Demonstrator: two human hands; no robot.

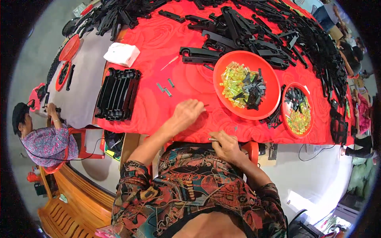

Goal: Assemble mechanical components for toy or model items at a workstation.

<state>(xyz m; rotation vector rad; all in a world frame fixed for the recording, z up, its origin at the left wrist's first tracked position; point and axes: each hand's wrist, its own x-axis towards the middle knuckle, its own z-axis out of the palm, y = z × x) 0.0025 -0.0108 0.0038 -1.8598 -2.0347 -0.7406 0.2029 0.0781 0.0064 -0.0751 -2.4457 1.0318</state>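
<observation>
My left hand (188,116) is closed above the red rose-patterned tablecloth (186,79), and a thin dark tip pokes out past its fingers. My right hand (228,146), at the table's front edge, pinches a small grey rod-like piece (213,139). Ahead of both hands lie several small grey-green pieces (167,92) and a thin pale stick (170,62). To the right stands a large red bowl (270,99) with yellow translucent pieces (234,81) and dark grey pieces (254,91) inside.
A row of long black plastic parts (118,94) lies left, near a white tissue pack (122,54). Black parts (238,31) heap along the far side. A smaller red basket (284,113) stands right. At the left, another person (47,141) works at a grey-covered table (85,75).
</observation>
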